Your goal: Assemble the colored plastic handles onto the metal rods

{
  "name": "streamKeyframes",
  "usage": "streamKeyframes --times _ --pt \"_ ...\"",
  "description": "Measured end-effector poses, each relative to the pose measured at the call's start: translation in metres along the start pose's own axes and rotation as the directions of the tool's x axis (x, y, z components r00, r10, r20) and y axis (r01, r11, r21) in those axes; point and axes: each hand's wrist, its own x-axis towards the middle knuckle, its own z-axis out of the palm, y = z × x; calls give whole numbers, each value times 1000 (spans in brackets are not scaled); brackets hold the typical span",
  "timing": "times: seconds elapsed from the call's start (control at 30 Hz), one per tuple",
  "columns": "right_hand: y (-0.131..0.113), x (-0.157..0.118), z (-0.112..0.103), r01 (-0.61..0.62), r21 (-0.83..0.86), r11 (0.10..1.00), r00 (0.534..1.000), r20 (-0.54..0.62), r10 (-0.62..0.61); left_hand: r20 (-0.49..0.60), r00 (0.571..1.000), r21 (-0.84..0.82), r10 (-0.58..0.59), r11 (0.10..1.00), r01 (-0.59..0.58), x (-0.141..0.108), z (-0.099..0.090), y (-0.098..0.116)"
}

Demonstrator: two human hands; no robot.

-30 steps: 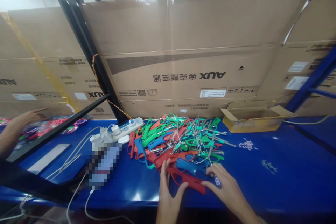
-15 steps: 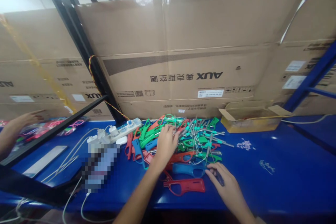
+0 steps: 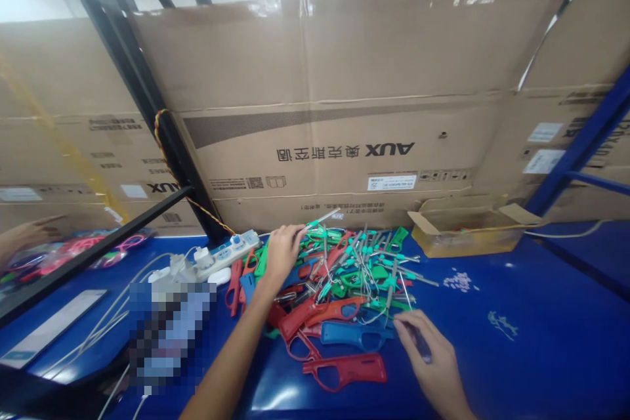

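Fingers (image 3: 295,232) of the left hand (image 3: 281,251) pinch together on a green-collared metal rod (image 3: 327,216), near 12 o'clock over a pile (image 3: 339,287) of colored plastic handles and rods on the blue desk (image 3: 556,341). At 4 o'clock, the right hand (image 3: 436,357) curls closed around a dark-handled screwdriver (image 3: 422,345). A red handle (image 3: 358,371) lies at the pile's 6 o'clock edge; an open box (image 3: 467,244) stands at 2 o'clock.

We see a slim, bare left hand (image 3: 283,252) narrowing into a long, slender, bare left forearm (image 3: 241,341), and a bare right hand (image 3: 440,356) with a short stretch of bare right forearm (image 3: 450,400) visible.
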Motion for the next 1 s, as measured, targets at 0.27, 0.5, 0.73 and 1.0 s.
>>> streamKeyframes --times 0.27,0.5,0.73,1.0 --pt "-16 115 60 132 134 982 988 67 -142 -170 985 -174 4 984 -35 -37 7 14" --pt "-13 110 83 -333 468 818 941 115 318 -61 977 -216 206 953 -214 -49 20 39" --pt "-6 117 70 -439 659 611 889 216 405 41 951 -242 307 926 -289 -52 30 45" --pt "-12 117 68 -454 679 577 883 256 393 -11 981 -308 194 933 -188 -50 31 36"
